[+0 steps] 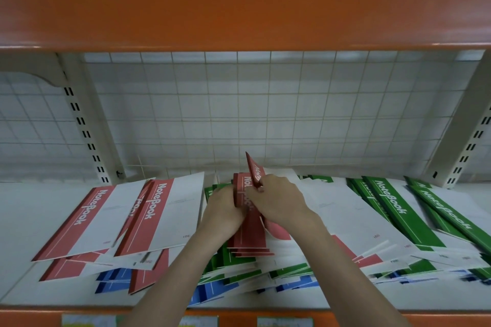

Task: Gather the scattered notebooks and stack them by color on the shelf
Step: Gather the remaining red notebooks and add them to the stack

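left hand (224, 210): your fingers curl round the left edge of the bunch of red notebooks (248, 223), held on edge at centre.
right hand (277, 200): your fingers wrap the bunch's right side and pinch one tilted red notebook (254, 170) poking up at 12 o'clock.
red-and-white notebooks (125, 216): lying flat at 9 o'clock.
green notebooks (414, 210): fanned out at 3 o'clock.
blue notebooks (114, 280): under the pile at 7 o'clock.
shelf (24, 233): white board, all notebooks on it.
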A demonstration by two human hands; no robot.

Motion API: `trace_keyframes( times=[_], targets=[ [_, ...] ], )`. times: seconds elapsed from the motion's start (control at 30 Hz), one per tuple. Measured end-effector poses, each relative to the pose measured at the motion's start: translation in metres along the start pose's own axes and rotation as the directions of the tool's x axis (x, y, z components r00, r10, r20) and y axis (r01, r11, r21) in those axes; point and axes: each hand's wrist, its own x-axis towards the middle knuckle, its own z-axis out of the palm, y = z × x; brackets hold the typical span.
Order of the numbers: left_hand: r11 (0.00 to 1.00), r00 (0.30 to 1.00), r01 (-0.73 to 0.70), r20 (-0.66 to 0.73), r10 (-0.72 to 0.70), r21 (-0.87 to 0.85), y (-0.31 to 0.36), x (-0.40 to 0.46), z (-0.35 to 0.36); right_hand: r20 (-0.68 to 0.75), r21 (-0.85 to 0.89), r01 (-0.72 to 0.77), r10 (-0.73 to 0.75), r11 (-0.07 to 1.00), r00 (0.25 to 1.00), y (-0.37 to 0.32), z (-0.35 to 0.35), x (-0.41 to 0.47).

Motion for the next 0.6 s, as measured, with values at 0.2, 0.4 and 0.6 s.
trace_keyframes(
  times=[0.2, 0.4, 0.6],
  targets=[
    [0.912, 0.977, 0.144, -0.090, -0.192, -0.384, 0.003, 0.002, -0.004, -0.013, 0.035, 0.018, -0.017, 0.999, 1.000, 0.001, -0.002, -0.004],
    [0.745, 0.946, 0.302, 0.093, -0.309, -0.595, 0.015, -0.001, 0.004, -0.001, 0.075, 0.036, -0.036, 0.997, 0.999, -0.004, -0.007, -0.008],
    [0.674, 0.939, 0.340, 0.195, -0.284, -0.656, 0.011, 0.001, 0.003, -0.028, 0.053, 0.071, -0.070, 0.996, 0.997, -0.007, -0.004, -0.014]
  ],
)
